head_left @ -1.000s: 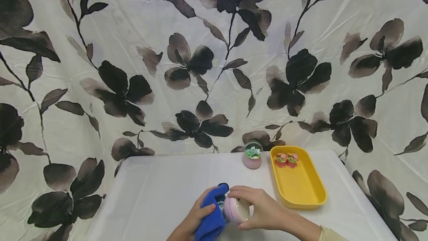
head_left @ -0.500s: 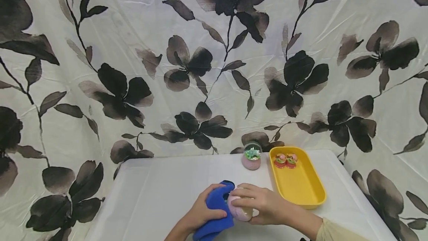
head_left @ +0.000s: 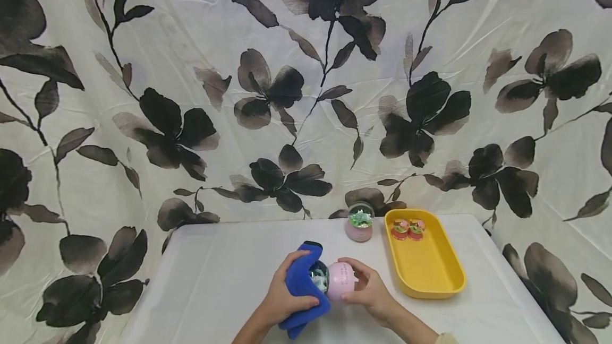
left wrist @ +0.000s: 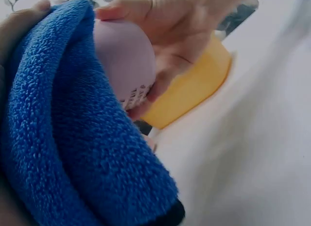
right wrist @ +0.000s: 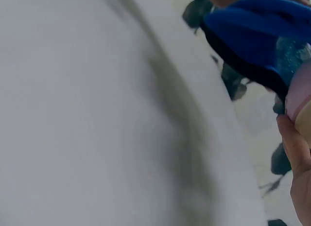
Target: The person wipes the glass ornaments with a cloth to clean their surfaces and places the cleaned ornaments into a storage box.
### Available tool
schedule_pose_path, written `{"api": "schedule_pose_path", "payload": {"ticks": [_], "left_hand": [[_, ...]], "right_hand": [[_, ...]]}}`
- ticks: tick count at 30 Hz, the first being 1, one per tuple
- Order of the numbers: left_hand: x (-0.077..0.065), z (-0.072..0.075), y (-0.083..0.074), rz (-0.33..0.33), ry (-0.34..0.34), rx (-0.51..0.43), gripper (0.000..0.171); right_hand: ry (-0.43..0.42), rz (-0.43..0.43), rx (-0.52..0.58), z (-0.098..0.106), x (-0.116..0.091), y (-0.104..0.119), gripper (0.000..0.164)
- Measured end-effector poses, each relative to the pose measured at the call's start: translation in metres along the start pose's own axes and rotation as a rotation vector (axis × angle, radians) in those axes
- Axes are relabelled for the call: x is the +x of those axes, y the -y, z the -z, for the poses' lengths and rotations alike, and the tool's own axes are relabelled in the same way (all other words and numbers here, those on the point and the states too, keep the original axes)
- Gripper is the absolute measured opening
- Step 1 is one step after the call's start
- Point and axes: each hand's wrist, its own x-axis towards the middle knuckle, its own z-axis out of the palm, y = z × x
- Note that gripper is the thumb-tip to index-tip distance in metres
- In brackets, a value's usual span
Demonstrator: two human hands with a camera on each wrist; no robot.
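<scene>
A snow globe (head_left: 341, 281) with a pink base and a clear dome lies on its side between my hands, the dome facing left. My right hand (head_left: 374, 292) grips the pink base between thumb and fingers. Bunched in my left hand (head_left: 282, 293) is a blue cloth (head_left: 301, 280), folded around part of the dome. The left wrist view shows the cloth's fluffy pile and dark edge, with the pink base (left wrist: 125, 58) beyond it. Only part of the base (right wrist: 299, 92) and the right thumb appear at the edge of the right wrist view.
A second snow globe (head_left: 359, 222) with a pink base stands upright at the back of the white table (head_left: 224, 259). To its right is a yellow tray (head_left: 432, 292) holding two small red-and-pink globes (head_left: 408, 229). A floral curtain (head_left: 296, 137) hangs behind.
The snow globe has turned in my right hand, so its base underside no longer faces the head camera. More of the dome shows beside the cloth. The cloth and left hand have shifted slightly upward.
</scene>
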Motion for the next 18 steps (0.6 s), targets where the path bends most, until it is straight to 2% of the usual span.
{"api": "schedule_pose_path", "payload": {"ticks": [5,9,11,12,14,18], "left_hand": [[0.001,-0.001,-0.001,-0.041,-0.097,-0.035,0.088],[0.005,-0.001,0.000,-0.059,-0.136,-0.064,0.088],[0.006,-0.002,0.001,-0.058,-0.160,-0.086,0.088],[0.006,-0.003,0.001,-0.055,-0.171,-0.102,0.088],[0.007,-0.004,0.002,-0.040,-0.194,-0.132,0.086],[0.004,-0.004,0.002,0.000,-0.242,-0.158,0.082]], "right_hand": [[-0.125,-0.190,0.377,-0.027,-0.005,-0.010,0.071],[-0.148,-0.230,0.667,-0.048,-0.008,-0.017,0.076],[-0.170,-0.213,0.738,-0.058,-0.008,-0.019,0.078],[-0.198,-0.193,0.747,-0.062,-0.008,-0.020,0.078],[-0.267,-0.138,0.684,-0.069,-0.006,-0.020,0.077],[-0.459,0.001,0.385,-0.081,-0.003,-0.019,0.081]]}}
